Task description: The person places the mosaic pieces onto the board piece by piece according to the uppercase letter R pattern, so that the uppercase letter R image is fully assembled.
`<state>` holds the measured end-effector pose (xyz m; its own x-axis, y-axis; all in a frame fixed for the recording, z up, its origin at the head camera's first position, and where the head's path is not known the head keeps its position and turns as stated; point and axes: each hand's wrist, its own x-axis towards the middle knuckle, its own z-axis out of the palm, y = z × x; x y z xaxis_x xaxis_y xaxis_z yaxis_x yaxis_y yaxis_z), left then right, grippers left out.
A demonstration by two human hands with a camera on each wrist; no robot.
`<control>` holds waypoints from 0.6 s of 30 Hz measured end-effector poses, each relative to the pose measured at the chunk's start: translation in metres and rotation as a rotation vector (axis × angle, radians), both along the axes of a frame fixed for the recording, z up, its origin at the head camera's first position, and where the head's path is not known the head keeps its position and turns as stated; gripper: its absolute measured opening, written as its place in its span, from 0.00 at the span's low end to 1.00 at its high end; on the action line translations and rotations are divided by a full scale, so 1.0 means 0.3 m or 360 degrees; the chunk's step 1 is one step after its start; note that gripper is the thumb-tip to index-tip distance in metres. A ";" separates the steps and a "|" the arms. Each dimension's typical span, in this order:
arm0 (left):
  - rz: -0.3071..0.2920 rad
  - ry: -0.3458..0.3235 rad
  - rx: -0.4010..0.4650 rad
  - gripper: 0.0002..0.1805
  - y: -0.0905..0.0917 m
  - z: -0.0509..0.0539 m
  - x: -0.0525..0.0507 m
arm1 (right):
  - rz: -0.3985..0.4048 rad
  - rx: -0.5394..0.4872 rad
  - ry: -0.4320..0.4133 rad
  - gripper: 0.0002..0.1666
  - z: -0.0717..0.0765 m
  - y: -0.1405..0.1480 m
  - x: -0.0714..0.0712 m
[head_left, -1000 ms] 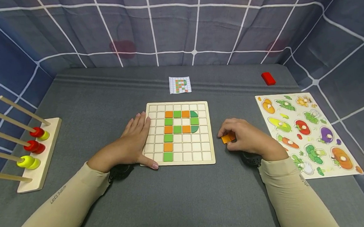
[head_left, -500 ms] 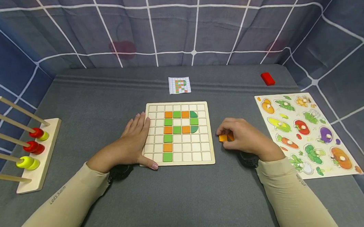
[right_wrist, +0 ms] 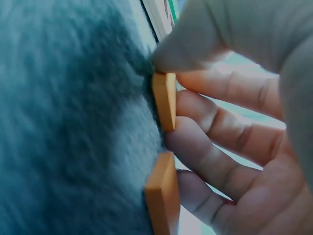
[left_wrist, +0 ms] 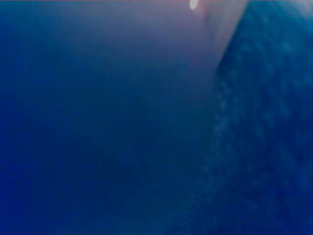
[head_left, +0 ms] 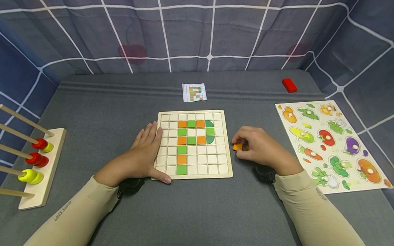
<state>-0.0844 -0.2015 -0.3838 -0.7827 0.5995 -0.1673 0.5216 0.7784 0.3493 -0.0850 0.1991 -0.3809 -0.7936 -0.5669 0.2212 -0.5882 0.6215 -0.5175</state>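
Note:
My left hand (head_left: 145, 151) lies flat along the left side of a wooden grid board (head_left: 217, 166), with its thumb over the near edge. Green and orange tiles on the board form a letter-like shape. Just right of the board, my right hand (head_left: 260, 147) pinches an orange tile (right_wrist: 165, 102) between thumb and fingers, low over the cloth. A second orange tile (right_wrist: 164, 193) stands beside the little finger in the right wrist view. The left wrist view is dark and blurred, with only a bit of skin at its top.
A small pattern card (head_left: 194, 92) lies behind the board. At right are a vegetable puzzle board (head_left: 317, 127) and a red block (head_left: 289, 85). A wooden peg rack (head_left: 52, 167) with red and yellow beads stands at left. Grid-patterned curtain surrounds the table.
My right hand has moved a little left, toward the grid board, with the orange tiles shifting along with it. The left hand has stayed in place.

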 end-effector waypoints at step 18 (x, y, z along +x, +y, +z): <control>0.0015 -0.0019 -0.0003 0.91 0.002 0.003 0.000 | 0.0070 -0.0101 0.0061 0.15 0.007 -0.078 -0.013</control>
<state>-0.0843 -0.2010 -0.3829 -0.7860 0.5920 -0.1781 0.5101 0.7838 0.3541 -0.0888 0.1756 -0.3790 -0.7584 -0.5849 0.2875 -0.6344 0.5613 -0.5316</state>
